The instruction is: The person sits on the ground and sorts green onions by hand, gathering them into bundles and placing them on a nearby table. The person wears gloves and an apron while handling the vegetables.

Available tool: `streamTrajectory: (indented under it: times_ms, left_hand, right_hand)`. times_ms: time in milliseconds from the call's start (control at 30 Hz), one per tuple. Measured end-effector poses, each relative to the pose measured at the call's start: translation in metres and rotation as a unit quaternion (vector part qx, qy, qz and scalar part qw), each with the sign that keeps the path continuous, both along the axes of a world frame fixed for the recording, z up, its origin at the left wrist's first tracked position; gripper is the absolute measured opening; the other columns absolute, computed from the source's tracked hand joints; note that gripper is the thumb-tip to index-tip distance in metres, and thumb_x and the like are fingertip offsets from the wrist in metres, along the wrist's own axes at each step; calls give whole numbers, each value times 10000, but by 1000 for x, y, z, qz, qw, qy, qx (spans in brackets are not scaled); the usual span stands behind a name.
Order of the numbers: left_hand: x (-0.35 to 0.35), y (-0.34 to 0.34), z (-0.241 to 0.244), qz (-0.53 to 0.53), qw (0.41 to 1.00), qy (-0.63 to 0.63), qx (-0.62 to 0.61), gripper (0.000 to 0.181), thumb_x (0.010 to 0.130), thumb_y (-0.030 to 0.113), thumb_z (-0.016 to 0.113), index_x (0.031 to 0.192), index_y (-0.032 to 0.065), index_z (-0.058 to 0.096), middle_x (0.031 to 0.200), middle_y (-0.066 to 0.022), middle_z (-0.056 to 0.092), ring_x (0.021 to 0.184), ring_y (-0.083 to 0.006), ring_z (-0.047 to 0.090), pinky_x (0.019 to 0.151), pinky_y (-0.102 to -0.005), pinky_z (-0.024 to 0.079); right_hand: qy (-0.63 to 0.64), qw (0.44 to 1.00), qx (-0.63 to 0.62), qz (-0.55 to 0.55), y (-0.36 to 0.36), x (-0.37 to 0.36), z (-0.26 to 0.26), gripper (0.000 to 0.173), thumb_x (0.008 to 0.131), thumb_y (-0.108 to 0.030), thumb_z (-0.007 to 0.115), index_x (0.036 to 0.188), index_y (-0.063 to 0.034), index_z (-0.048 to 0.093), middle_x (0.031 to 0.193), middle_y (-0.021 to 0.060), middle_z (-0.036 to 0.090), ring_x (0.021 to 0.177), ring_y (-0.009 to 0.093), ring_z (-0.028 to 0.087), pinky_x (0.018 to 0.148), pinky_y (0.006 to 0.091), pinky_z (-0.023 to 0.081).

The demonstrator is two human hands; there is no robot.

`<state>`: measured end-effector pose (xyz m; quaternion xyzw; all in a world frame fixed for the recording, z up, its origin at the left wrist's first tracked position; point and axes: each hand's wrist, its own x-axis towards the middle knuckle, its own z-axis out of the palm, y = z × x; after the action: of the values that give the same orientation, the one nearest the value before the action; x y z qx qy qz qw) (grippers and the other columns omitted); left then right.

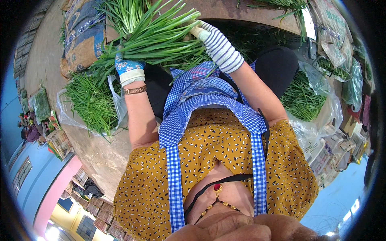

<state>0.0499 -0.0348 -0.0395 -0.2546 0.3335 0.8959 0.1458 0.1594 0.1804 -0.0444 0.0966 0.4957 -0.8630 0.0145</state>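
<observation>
A bunch of long green garlic chives (pixel 159 43) stretches between my hands, its pale cut stems towards the right. My left hand (pixel 128 64), in a blue floral glove with a white cuff, grips the leafy end. On the right, my right hand (pixel 199 30) holds the stem end; it wears a pale glove under a striped sleeve cover, and its fingers are partly hidden. Beyond the left hand, another pile of chives (pixel 129 18) lies on a board, stems showing. Loose leaves (pixel 193 61) hang below the bunch, over my blue checked apron (pixel 196 78).
Plastic bags of chives stand at left (pixel 92 102) and right (pixel 304 99). A knife (pixel 310 45) with a black handle lies at the upper right, near more chives (pixel 285 3). Filled woven sacks (pixel 83 36) are at the upper left. Plastic crates (pixel 319 153) stand at the right.
</observation>
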Motion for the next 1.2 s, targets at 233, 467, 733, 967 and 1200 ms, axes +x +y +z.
streamTrajectory:
  times_ms: [233,467,733,967,1200]
  left_hand:
    - [-11,-20,-9,-13,1000,5,-20,361,789,217,459,1094,40,533,1160,-152,516,1078,-327,463,926,-520,334]
    - [-22,-37,-12,22,997,-4,-75,359,792,273,449,1082,91,553,1170,-110,521,1085,-325,453,918,-524,324]
    - [-18,-26,-8,0,999,-26,-45,367,809,275,434,1099,77,538,1178,-121,513,1096,-324,444,943,-501,305]
    - [-11,-24,-2,27,997,-37,-63,361,812,288,421,1077,79,549,1152,-121,532,1077,-325,461,933,-510,310]
    - [-8,-9,9,16,997,-50,-63,373,827,284,394,1121,96,526,1189,-100,510,1103,-304,448,943,-483,309]
  right_hand:
    - [129,971,-199,-13,51,15,-9,340,862,-218,481,1136,-18,461,747,53,571,815,179,579,952,443,377]
    - [-184,675,687,195,87,44,-33,379,809,-338,531,1098,-96,561,947,89,626,829,186,599,776,304,463]
    - [-72,996,-28,45,-10,1,13,413,795,-294,610,1039,31,537,936,144,607,844,225,607,739,315,501]
    - [74,909,342,-227,-8,10,7,248,744,-218,641,893,-20,619,727,102,633,642,177,608,660,263,470]
    - [252,551,771,-197,-12,-3,26,193,673,-288,616,824,-168,628,706,-15,578,729,169,552,849,364,395]
